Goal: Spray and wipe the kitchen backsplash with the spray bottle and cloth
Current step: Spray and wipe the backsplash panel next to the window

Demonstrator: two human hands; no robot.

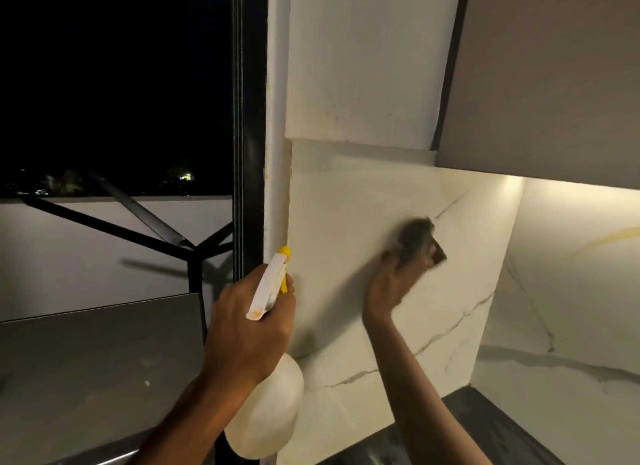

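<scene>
The dark grey streaked worktop (495,430) meets the foot of the white veined marble backsplash (346,256); pale smears, possibly moisture, lie there.

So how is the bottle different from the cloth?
The bottle is white with a yellow nozzle; the cloth is dark. The bottle looks sharp in the left hand; the cloth is blurred in the right hand. The cloth is against the backsplash; the bottle is held near its left edge. Both are gripped, one in each hand.
</scene>
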